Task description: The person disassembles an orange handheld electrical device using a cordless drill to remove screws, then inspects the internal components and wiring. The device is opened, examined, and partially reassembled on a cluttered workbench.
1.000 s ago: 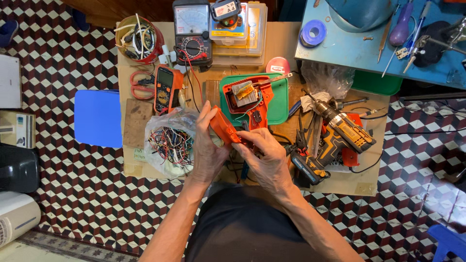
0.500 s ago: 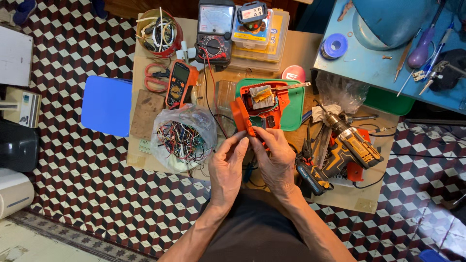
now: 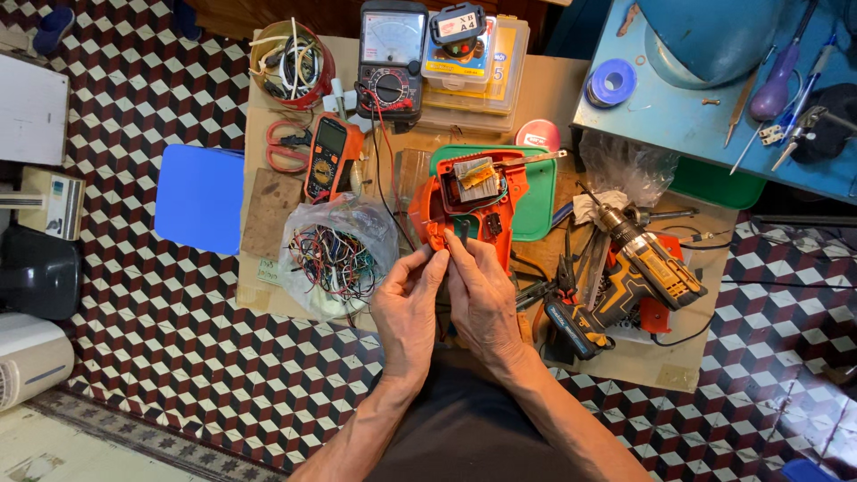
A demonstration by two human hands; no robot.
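Orange plastic, the opened tool housing (image 3: pixel 469 210), lies face-up at the near middle of the low work table (image 3: pixel 553 94), its upper end resting on a green tray (image 3: pixel 538 210). Left hand (image 3: pixel 409 308) has its fingertips pinched on the housing's lower left edge; right hand (image 3: pixel 482 299) presses thumb and forefinger against the lower centre of the shell, where a dark part sits. Whether anything small is clamped between the right fingers cannot be told. Both hands are close together, nearly touching.

Inside the shell a metal-and-yellow component (image 3: pixel 476 174) is exposed, with thin leads running down toward the fingers. Judgement: the work wants a steady left-hand brace on the rim and small right-hand movements, keeping clear of the leads.

Just left of the hands sits a clear bag of coloured wires (image 3: pixel 335 254); beyond it an orange multimeter (image 3: pixel 328 156) and red scissors (image 3: pixel 286 147). Right of the hands lies a cordless drill (image 3: pixel 638 268) among pliers (image 3: pixel 562 277).
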